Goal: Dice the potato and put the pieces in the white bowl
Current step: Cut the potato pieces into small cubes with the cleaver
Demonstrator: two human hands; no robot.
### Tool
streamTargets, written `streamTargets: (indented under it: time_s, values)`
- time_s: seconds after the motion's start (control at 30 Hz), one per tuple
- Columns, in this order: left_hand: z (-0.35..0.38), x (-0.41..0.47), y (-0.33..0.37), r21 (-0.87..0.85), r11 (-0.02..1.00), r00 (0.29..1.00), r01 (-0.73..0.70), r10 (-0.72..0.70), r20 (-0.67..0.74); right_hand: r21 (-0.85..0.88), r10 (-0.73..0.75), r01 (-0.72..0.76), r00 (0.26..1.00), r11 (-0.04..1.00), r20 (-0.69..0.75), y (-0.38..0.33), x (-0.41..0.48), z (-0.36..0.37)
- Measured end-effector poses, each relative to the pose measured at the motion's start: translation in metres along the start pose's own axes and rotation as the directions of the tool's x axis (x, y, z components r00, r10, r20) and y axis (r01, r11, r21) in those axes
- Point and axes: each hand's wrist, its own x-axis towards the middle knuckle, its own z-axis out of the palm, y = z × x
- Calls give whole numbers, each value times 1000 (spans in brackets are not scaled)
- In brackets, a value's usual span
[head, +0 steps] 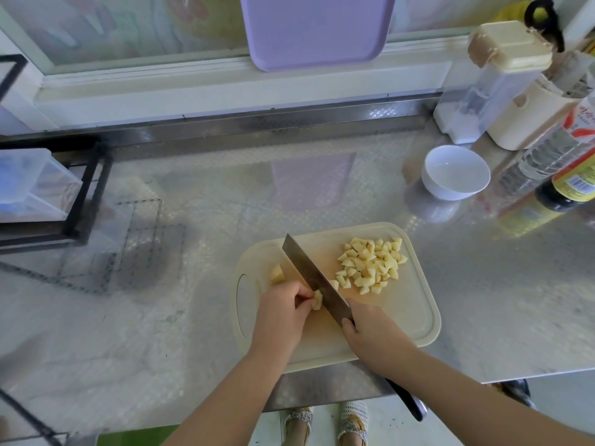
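**A:** How much room do you have around the board?

**B:** Your cutting board (409,320) sits with its near side right at the front lip of the steel counter (193,194). Bare steel runs wide to your left, as far as the black rack (84,185). More bare steel lies between the board's far right corner and the white bowl (455,173). Bottles (566,175) and a lidded plastic container (483,85) stand at the far right, near the bowl. A purple tray (315,30) leans at the back.

**A:** Where's the potato against your hands?

**B:** Your left hand (283,313) has its fingers curled down on a small potato piece (318,299) near the board's middle, right against the flat of the cleaver (309,273). Your right hand (373,336) is wrapped round the cleaver where the blade meets the handle, and the blade slants away to the far left. A second potato chunk (277,274) lies just beyond your left hand, on the same side of the blade. The diced potato pile (370,265) is on the blade's other side, on the board's far right part, well apart from the bowl.

**A:** What can't you make out?

**B:** Your left fingertips are tucked under the knuckles and cover most of the piece. You cannot tell whether the cutting edge touches the board. The cleaver's black handle end pokes out behind your right wrist, past the counter lip. The bottles and rack are cut off by the frame, and the labels are too blurred to read.
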Motion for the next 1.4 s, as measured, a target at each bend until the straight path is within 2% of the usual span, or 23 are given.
streamTargets:
  time_s: [0.23, 0.33, 0.5, 0.63, 1.07, 1.4]
  values:
    - [-7, 7, 1, -40, 998, 996, 51, -48, 71, 62, 77, -71, 990, 996, -114, 4, -2, -2]
    - [-10, 13, 0, -35, 996, 993, 77, -73, 96, 22, 81, -80, 993, 997, -87, 5, -3, -10]
    - [-9, 12, 4, 80, 997, 999, 16, -14, -31, 16, 86, -86, 995, 996, -59, 9, -4, -13]
    - [-2, 2, 3, 73, 997, 999, -28, 31, -43, 33, 88, -86, 994, 996, -60, 11, -4, -11]
    - [5, 9, -3, 132, 986, 990, -103, 115, -84, -95, -72, 62, 991, 994, -112, 7, -7, -11]
    - [6, 8, -11, 129, 974, 975, -186, 199, -98, -161, -127, 110, 987, 981, -99, 10, -7, -13]
